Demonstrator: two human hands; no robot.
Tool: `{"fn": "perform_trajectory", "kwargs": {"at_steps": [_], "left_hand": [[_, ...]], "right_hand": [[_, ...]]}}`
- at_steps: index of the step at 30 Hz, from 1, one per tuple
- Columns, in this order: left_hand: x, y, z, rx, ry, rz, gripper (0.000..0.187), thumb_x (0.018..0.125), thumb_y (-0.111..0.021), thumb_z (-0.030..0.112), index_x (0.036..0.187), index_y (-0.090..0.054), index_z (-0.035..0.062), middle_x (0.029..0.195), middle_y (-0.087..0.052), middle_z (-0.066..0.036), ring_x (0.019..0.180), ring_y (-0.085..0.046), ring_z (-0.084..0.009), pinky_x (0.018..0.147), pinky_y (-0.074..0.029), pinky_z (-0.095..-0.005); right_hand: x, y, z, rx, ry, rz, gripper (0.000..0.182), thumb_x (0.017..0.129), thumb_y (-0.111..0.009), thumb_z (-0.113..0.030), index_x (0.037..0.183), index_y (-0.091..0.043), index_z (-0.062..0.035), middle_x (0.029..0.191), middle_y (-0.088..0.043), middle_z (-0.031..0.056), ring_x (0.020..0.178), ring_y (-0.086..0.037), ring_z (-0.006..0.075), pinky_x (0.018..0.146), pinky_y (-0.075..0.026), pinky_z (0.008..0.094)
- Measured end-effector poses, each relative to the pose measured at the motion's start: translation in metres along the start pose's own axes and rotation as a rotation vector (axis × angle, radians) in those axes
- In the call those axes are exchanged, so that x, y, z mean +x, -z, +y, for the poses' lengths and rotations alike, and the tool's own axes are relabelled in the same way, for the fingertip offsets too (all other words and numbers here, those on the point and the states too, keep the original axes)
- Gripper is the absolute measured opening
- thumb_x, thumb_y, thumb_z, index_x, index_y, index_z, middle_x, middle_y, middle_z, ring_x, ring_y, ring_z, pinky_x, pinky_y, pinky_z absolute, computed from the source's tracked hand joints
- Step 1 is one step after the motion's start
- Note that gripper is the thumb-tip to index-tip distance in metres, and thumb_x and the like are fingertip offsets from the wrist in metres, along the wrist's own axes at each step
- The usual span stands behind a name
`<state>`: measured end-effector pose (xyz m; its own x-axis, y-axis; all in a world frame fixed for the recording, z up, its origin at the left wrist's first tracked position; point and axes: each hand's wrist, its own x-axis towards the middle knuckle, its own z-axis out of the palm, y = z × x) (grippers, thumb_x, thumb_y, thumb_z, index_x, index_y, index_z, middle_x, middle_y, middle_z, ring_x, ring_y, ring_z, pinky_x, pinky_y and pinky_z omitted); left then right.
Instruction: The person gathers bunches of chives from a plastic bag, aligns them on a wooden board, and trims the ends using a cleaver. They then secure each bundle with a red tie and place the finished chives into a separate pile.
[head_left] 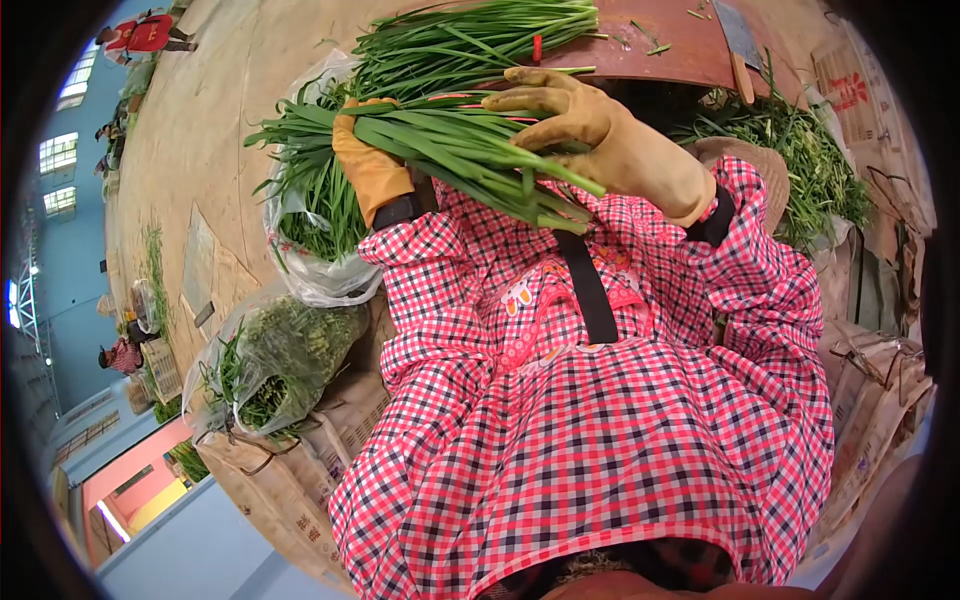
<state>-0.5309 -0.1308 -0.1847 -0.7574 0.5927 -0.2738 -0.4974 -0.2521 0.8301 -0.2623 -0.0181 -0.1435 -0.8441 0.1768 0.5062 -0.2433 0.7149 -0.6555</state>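
Observation:
My left hand (373,170), in an orange rubber glove, is wrapped round a bunch of garlic chives (450,150). The bunch lies slantwise before my chest, its leaf tips to the left and pale cut ends to the lower right. By the stem end is my right hand (590,125), in a tan, stained glove, with its fingers stretched out and apart. Whether its fingertips touch the stems is hard to tell. Just beyond lies a larger heap of chives (470,45) on a reddish board (655,60), with a small red band (537,48) near its stems.
A knife (740,50) with a wooden handle rests on the board's right side. Loose greens (800,180) are piled at the right. Left of me stand a plastic bag of chives (325,270) and another bag of greens (275,360). A person (150,33) is far off.

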Motion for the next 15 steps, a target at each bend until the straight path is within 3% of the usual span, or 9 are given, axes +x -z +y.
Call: {"fn": "perform_trajectory", "kwargs": {"at_steps": [5, 6, 8, 12, 15], "left_hand": [[-0.003, 0.005, -0.004, 0.244, -0.088, -0.052, 0.025, 0.097, -0.052, 0.015, 0.113, -0.060, -0.0020, 0.094, -0.067, -0.010, 0.080, -0.064, -0.0203, 0.073, -0.055, -0.0310], [-0.001, 0.007, -0.007, 0.346, -0.181, -0.047, 0.025, 0.095, -0.054, 0.012, 0.115, -0.059, -0.0020, 0.094, -0.067, -0.010, 0.081, -0.064, -0.0194, 0.072, -0.055, -0.0297], [0.001, 0.005, -0.014, 0.551, -0.361, -0.046, 0.027, 0.092, -0.060, 0.007, 0.117, -0.059, -0.0021, 0.096, -0.068, -0.009, 0.081, -0.064, -0.0175, 0.071, -0.054, -0.0272], [-0.006, -0.002, -0.015, 0.554, -0.281, 0.047, 0.030, 0.088, -0.064, 0.003, 0.118, -0.059, -0.0015, 0.098, -0.069, -0.011, 0.082, -0.066, -0.0185, 0.070, -0.054, -0.0284], [-0.015, -0.016, -0.013, 0.575, -0.202, 0.063, 0.036, 0.087, -0.064, 0.002, 0.122, -0.057, 0.0010, 0.102, -0.069, -0.014, 0.081, -0.068, -0.0214, 0.064, -0.056, -0.0328]], "right_hand": [[-0.004, 0.015, -0.004, 0.188, -0.095, 0.086, 0.023, 0.086, -0.073, -0.013, 0.107, -0.066, -0.0062, 0.133, -0.061, 0.0129, 0.132, -0.050, 0.0351, 0.109, -0.040, 0.0450], [-0.004, 0.022, -0.007, 0.086, -0.109, 0.124, 0.020, 0.086, -0.072, -0.010, 0.103, -0.065, -0.0034, 0.131, -0.062, 0.0143, 0.127, -0.053, 0.0336, 0.105, -0.044, 0.0424], [-0.011, 0.034, -0.003, 0.176, -0.216, 0.191, 0.018, 0.086, -0.072, -0.009, 0.101, -0.065, -0.0021, 0.128, -0.064, 0.0129, 0.120, -0.059, 0.0269, 0.100, -0.047, 0.0367], [-0.021, 0.050, -0.011, 0.427, -0.631, 0.243, 0.017, 0.089, -0.071, -0.008, 0.102, -0.064, 0.0010, 0.119, -0.068, 0.0080, 0.110, -0.062, 0.0146, 0.093, -0.049, 0.0280], [-0.021, 0.062, -0.015, 0.382, -0.725, 0.251, 0.016, 0.092, -0.068, -0.008, 0.105, -0.065, 0.0018, 0.111, -0.070, 0.0052, 0.102, -0.063, 0.0111, 0.089, -0.050, 0.0257]]}}
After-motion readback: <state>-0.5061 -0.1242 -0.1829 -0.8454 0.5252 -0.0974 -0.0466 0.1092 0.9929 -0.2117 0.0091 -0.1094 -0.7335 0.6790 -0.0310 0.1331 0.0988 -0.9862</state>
